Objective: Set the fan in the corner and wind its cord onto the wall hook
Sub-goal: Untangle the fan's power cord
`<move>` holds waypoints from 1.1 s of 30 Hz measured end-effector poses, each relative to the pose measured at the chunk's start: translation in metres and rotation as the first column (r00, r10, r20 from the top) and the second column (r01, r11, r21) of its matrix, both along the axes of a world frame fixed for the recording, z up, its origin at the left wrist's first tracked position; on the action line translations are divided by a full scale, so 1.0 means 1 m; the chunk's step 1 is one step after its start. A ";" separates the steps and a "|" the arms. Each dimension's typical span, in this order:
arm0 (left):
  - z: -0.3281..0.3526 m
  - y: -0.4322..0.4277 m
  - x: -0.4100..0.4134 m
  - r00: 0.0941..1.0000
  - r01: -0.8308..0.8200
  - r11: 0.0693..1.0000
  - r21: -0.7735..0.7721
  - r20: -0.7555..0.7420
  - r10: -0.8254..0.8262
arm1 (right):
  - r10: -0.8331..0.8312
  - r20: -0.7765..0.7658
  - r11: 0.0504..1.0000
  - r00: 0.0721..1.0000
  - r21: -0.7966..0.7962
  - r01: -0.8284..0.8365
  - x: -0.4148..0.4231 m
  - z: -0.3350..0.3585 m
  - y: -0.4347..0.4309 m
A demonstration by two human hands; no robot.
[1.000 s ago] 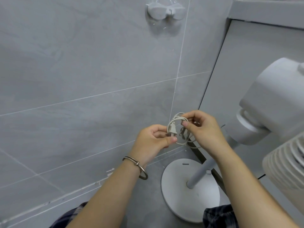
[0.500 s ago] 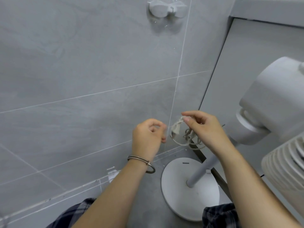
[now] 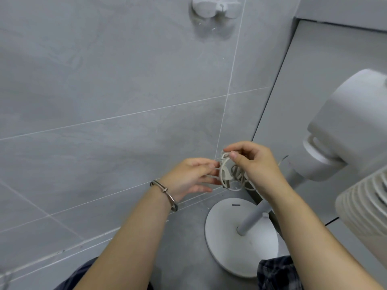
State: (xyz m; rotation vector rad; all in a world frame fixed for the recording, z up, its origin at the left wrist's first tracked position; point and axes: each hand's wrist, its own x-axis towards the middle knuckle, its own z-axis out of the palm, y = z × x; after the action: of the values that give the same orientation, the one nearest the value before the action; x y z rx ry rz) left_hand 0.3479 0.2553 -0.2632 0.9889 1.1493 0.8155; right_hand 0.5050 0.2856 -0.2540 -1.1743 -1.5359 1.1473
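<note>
My right hand (image 3: 256,164) pinches the cord (image 3: 235,182) loops tight; my left hand (image 3: 187,176) steadies them with straight fingers (image 3: 204,164), just beside.

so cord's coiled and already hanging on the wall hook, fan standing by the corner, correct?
Not quite. The head view shows the coiled cord is not on the wall hook: the right hand pinches it well below the hook, with the left hand touching it. The fan does stand by the corner.
</note>
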 end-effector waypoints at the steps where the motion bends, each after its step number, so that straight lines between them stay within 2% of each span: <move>1: -0.001 0.000 0.000 1.000 0.015 1.000 0.000 0.026 -0.015 | 0.008 0.007 1.000 1.000 0.001 -0.008 -0.001 0.000 0.000; 9: -0.002 0.003 -0.001 0.992 0.097 0.995 0.018 0.082 -0.098 | 0.010 0.026 1.000 1.000 0.022 -0.011 0.000 0.001 -0.003; 14: -0.005 0.005 0.001 0.995 -0.061 0.998 0.029 0.076 0.059 | -0.013 -0.002 0.999 1.000 0.037 0.013 0.000 0.001 -0.001; 18: -0.005 0.006 0.002 0.987 -0.147 0.987 0.059 0.081 0.142 | 0.016 0.047 0.995 0.999 0.097 -0.021 0.003 0.002 0.000; 21: -0.006 0.005 0.006 0.982 -0.184 0.980 0.080 0.065 0.180 | -0.098 0.173 0.973 0.980 0.225 0.058 0.003 -0.003 0.000; 23: -0.007 0.005 0.008 0.975 -0.223 0.970 0.095 0.042 0.220 | -0.198 0.346 0.921 0.917 0.386 0.053 0.000 -0.008 -0.001; 25: -0.008 0.006 0.009 0.963 -0.267 0.956 0.120 0.002 0.269 | -0.276 0.435 0.851 0.857 0.526 0.007 -0.002 -0.013 -0.002; 30: -0.008 0.006 0.013 0.931 -0.358 0.919 0.167 -0.011 0.365 | -0.332 0.476 0.828 0.814 0.560 0.010 -0.003 -0.017 0.000; 33: -0.007 0.005 0.014 0.926 -0.375 0.912 0.165 0.021 0.376 | -0.369 0.491 0.782 0.789 0.623 -0.021 -0.002 -0.020 0.002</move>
State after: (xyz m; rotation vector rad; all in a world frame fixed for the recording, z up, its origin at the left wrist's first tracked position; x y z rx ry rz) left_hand 0.3620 0.2605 -0.2703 0.9191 1.3190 1.2323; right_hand 0.5029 0.2872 -0.2739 -1.2382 -1.9906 0.0715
